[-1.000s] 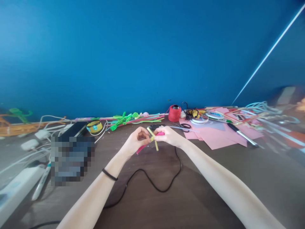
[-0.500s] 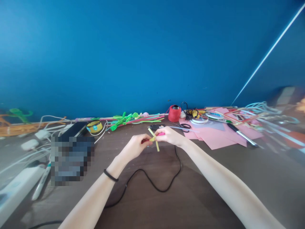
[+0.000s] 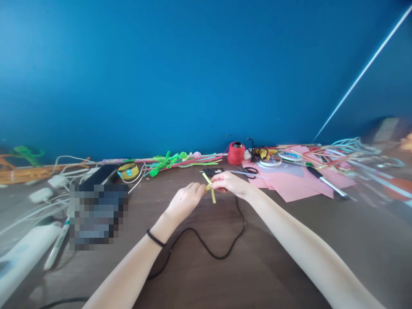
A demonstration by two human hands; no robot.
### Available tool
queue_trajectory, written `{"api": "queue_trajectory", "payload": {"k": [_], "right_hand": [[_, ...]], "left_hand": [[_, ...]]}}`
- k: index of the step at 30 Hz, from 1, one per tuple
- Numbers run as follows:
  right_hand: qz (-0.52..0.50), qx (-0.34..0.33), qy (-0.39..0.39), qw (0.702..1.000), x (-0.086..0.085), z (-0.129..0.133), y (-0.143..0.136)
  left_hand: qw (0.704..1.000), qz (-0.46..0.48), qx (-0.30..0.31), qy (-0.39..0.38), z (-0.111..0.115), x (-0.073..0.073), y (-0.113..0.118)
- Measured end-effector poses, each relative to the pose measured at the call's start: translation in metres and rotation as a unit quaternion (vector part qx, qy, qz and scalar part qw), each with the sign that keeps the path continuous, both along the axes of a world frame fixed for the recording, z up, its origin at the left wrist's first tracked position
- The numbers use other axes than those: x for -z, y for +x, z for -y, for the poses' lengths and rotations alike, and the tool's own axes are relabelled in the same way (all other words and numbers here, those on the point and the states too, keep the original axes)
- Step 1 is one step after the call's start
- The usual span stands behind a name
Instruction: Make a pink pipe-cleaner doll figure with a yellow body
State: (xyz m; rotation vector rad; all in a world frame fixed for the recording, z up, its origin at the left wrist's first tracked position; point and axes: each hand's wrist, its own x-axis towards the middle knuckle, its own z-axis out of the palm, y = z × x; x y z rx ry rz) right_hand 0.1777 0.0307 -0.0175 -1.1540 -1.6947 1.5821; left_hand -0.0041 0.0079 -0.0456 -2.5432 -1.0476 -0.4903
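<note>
Both hands meet over the middle of the table, around a thin yellow strip (image 3: 213, 196) that looks like paper and is folded or crossed at its middle. My left hand (image 3: 186, 199), with a black band on its wrist, is closed with its fingertips at the yellow middle part. From the other side, my right hand (image 3: 230, 184) pinches the same strip between thumb and fingers. One end of the strip points up and away, the other down toward me. The fingers hide how it is joined. Just behind lies a black tool (image 3: 209, 171), partly covered by my right hand.
Behind stand a red thread spool (image 3: 236, 153), green pipe-cleaner shapes (image 3: 165, 163) and scissors (image 3: 251, 172). Pink paper (image 3: 299, 184) and a black marker (image 3: 326, 182) lie right. Cables, a white power strip (image 3: 28, 253) and a yellow tape roll (image 3: 128, 171) are left. A black cord (image 3: 222, 257) crosses in front.
My left hand has rolled over, its back now facing up, and shifted slightly right, closer to the right hand. The pink bit seen at my right fingers is now hidden.
</note>
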Motion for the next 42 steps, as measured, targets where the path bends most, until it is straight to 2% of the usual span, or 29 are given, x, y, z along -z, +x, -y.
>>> {"api": "queue_trajectory", "payload": {"k": [4,18,21,23,25,28,31,33,36,42], "right_hand": [[0.004,-0.006,-0.005,1.0,0.006,-0.003,0.0],[0.032,0.013,0.002,0.999,0.017,-0.005,-0.005],[0.034,0.015,0.008,0.999,0.016,-0.002,-0.008],[0.026,0.027,0.024,0.999,0.017,-0.001,-0.01],[-0.02,0.053,0.036,0.998,0.022,-0.002,-0.011],[-0.128,0.108,0.026,0.986,0.032,-0.004,-0.014],[-0.159,0.134,0.028,0.978,0.041,-0.004,-0.02],[-0.134,0.122,0.05,0.982,0.045,-0.002,-0.025],[-0.091,0.11,0.109,0.984,0.047,0.003,-0.031],[-0.05,0.184,0.207,0.96,0.056,0.011,-0.036]], "left_hand": [[0.999,0.033,0.021,-0.024,-0.002,0.004,-0.002],[0.994,0.021,-0.074,-0.077,0.004,0.017,0.009],[0.986,0.065,-0.098,-0.115,0.005,0.019,0.011],[0.971,0.135,-0.114,-0.161,0.005,0.02,0.011],[0.934,0.242,-0.126,-0.23,0.005,0.02,0.012],[0.835,0.413,-0.13,-0.34,0.003,0.023,0.013],[0.742,0.519,-0.111,-0.411,-0.002,0.027,0.014],[0.696,0.565,-0.09,-0.434,-0.004,0.029,0.014],[0.642,0.617,-0.046,-0.453,-0.007,0.03,0.012],[0.527,0.635,0.051,-0.563,-0.01,0.029,-0.001]]}}
